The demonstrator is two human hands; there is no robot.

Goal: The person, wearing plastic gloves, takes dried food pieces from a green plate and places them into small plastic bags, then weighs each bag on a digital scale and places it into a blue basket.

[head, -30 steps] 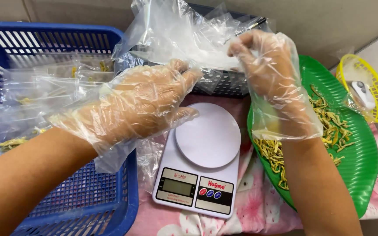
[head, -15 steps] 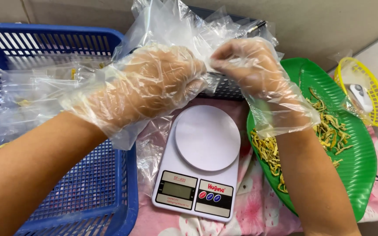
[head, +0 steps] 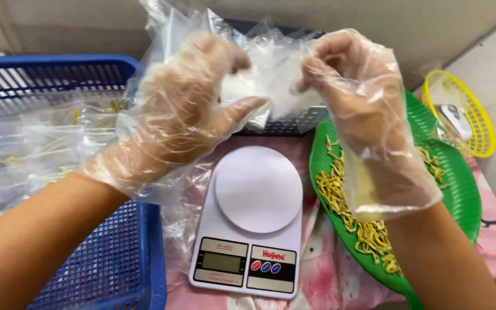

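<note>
At the near edge of the table, on a pink patterned cloth (head: 328,281), sits a white kitchen scale (head: 252,224), its round weighing plate bare and its small display and three buttons facing the person. Left of the scale, at the table's left edge, stands a blue plastic basket (head: 116,270) holding filled clear packets (head: 24,143) with yellowish contents. To the right of the scale lies a green tray (head: 460,189) with a scatter of thin yellow strips (head: 340,201) along its left side, some hidden under the right forearm.

Above the scale, both hands wear loose clear plastic gloves. The left hand (head: 185,115) is curled, thumb and fingertips pressed together on the left edge of a clear plastic bag (head: 271,80). The right hand (head: 357,92) pinches the same bag's right edge between thumb and bent fingers. The bag hangs crumpled between the two hands, held in the air over the far side of the scale.

Behind the hands, a dark slotted basket (head: 285,123) carries more crumpled clear bags. At the far right corner rests a yellow mesh basket (head: 477,115) with a small white object inside, too blurred to tell.
</note>
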